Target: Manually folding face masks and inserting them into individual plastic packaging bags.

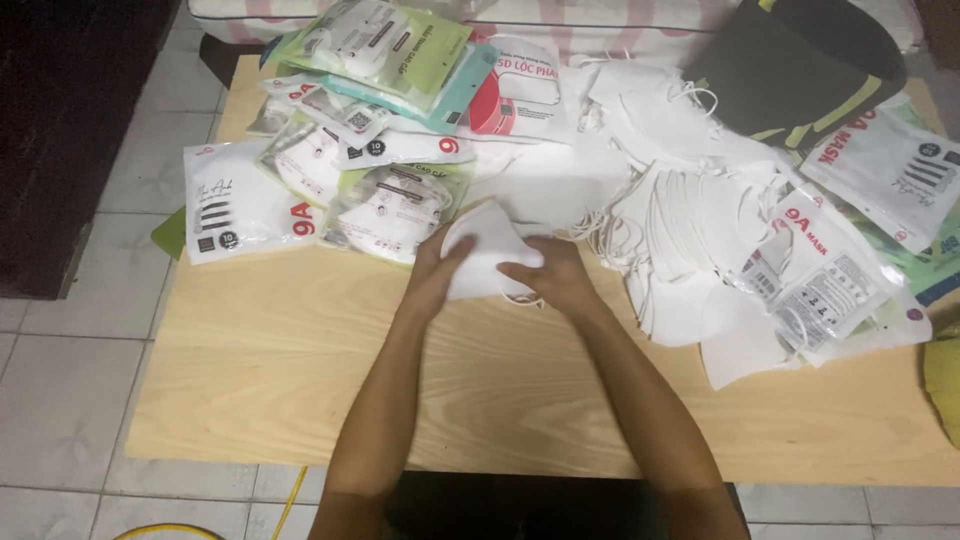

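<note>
Head view: both hands, left [437, 268] and right [553, 275], grip a white mask [487, 250], fingertips hidden beneath.

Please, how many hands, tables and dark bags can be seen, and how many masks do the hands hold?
Hands: 2, left hand and right hand
White mask held by both: 1
Wooden table: 1
Dark bag: 1
Total: 5

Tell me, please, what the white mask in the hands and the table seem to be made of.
White mask: probably soft non-woven fabric, matte; it folds and bends in the left hand and right hand. Table: pale wood or wood-look laminate, smooth, with visible grain lines.
</note>
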